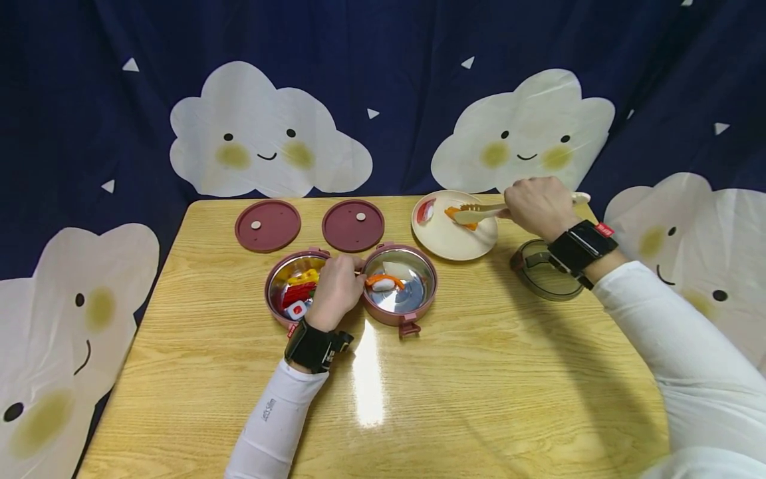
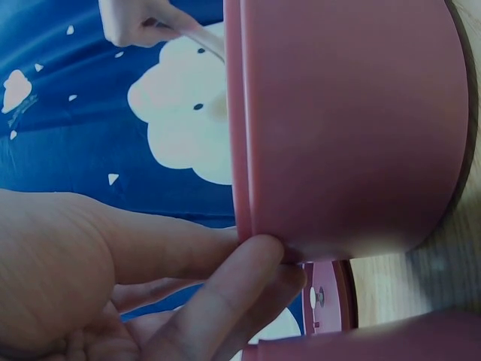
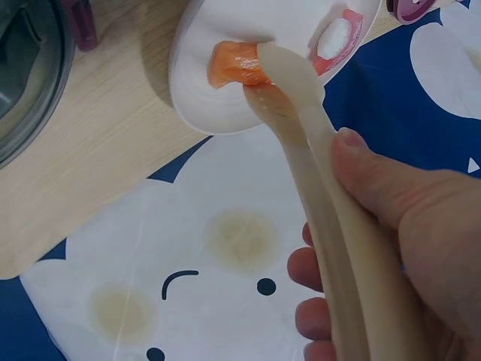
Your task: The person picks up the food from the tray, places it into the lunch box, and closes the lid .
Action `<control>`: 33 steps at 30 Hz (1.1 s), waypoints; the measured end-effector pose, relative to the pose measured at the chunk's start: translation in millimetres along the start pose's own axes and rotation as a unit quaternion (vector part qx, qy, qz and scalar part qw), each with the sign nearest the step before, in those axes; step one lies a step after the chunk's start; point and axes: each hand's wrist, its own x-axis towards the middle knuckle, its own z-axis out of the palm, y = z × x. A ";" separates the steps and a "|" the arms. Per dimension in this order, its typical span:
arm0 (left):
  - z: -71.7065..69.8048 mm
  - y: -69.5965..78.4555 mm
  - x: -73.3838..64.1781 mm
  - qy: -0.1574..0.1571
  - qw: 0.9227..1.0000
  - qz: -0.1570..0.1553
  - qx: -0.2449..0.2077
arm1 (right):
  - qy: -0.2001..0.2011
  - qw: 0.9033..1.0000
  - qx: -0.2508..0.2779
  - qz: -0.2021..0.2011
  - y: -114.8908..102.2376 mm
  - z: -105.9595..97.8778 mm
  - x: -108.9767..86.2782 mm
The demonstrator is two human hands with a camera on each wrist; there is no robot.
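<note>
My right hand (image 1: 541, 206) grips a pair of beige tongs (image 3: 331, 218) over the cream plate (image 1: 455, 247). The tips of the tongs close around an orange toy sushi piece (image 3: 234, 64). A red-and-white sushi piece (image 3: 335, 39) lies beside it on the plate. With thumb and fingers, my left hand (image 1: 338, 286) pinches the rim of the right-hand pink pot (image 2: 353, 135). Inside that pot are an orange-topped sushi piece (image 1: 385, 283) and a whitish piece (image 1: 396, 269). The left-hand pink pot (image 1: 273, 307), partly behind my left hand, holds yellow, red and white toy food pieces.
Two dark red round lids (image 1: 268, 226) (image 1: 353, 226) lie behind the pots. A glass lid (image 1: 547, 286) with a handle is under my right forearm, at the table's right side. A dark blue curtain (image 1: 401, 66) with cloud shapes hangs beyond the wooden table (image 1: 479, 372).
</note>
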 end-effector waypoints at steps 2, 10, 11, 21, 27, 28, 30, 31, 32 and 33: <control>0.3 0.0 0.2 0.001 1.000 0.002 0.001 | 0.005 1.000 0.005 -0.002 1.3 -0.2 -3.3; 0.2 1.6 0.7 0.001 1.000 0.006 0.000 | 0.048 0.999 0.007 -0.021 5.8 -4.6 -20.3; 0.2 1.6 0.8 0.002 1.000 0.006 -0.001 | 0.053 0.998 0.006 -0.023 5.8 -6.0 -22.9; -0.8 0.6 1.7 0.006 1.000 0.004 0.004 | 0.129 0.989 0.001 -0.075 -4.8 -27.1 -46.0; -1.6 0.7 1.3 0.005 1.000 0.003 0.001 | 0.182 0.977 0.000 -0.115 -15.7 -45.3 -61.5; -1.6 0.6 1.1 0.005 1.000 0.003 0.000 | 0.190 0.974 0.002 -0.122 -17.6 -48.1 -63.4; -1.4 0.0 0.9 0.005 1.000 0.003 -0.001 | 0.206 0.969 0.005 -0.136 -21.8 -53.4 -67.1; -1.3 -0.2 0.8 0.005 1.000 0.003 -0.001 | 0.215 0.966 0.005 -0.145 -24.1 -55.8 -68.7; -1.2 -0.4 0.6 0.005 1.000 0.003 -0.002 | 0.224 0.963 0.006 -0.152 -26.5 -58.0 -70.2; -1.2 -0.4 0.5 0.005 1.000 0.003 -0.002 | 0.231 0.960 0.008 -0.158 -28.9 -60.2 -71.6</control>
